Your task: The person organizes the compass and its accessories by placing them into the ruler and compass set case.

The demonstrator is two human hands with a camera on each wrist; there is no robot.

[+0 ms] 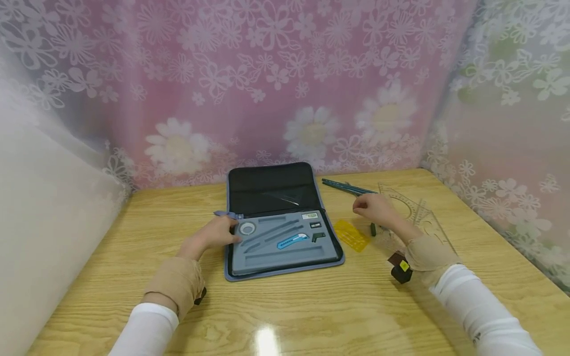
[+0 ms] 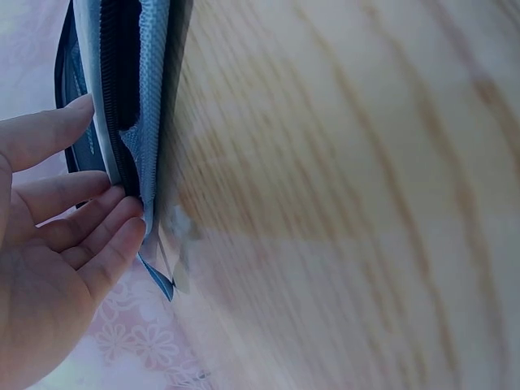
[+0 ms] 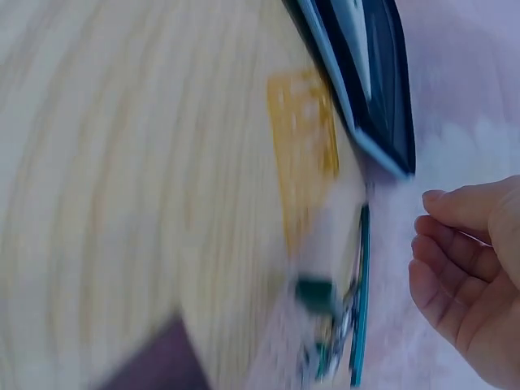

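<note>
An unzipped case point(image 1: 285, 271) lies flat, its grey tray point(image 1: 262, 259) facing up with a round white item point(image 1: 247, 228), a blue cutter point(image 1: 292, 241), a sharpener point(image 1: 315, 225) and a white eraser point(image 1: 309, 216) in it. My left hand point(image 1: 213, 233) rests at its left edge; in the left wrist view the relaxed fingers of that hand point(image 2: 65, 211) touch the zipped rim point(image 2: 130, 154). Loosely curled and holding nothing visible, my right hand point(image 1: 378, 210) hovers right of the case, near dark green pencils point(image 1: 343, 187). In the right wrist view this hand point(image 3: 471, 268) shows a bare palm.
A yellow stencil point(image 1: 352, 235) lies beside the case's right edge. Clear rulers and set squares point(image 1: 434, 225) spread over the table's right side, partly under my right arm. A small dark green piece point(image 1: 373, 229) lies near the stencil. A flowered curtain point(image 1: 276, 99) hangs behind.
</note>
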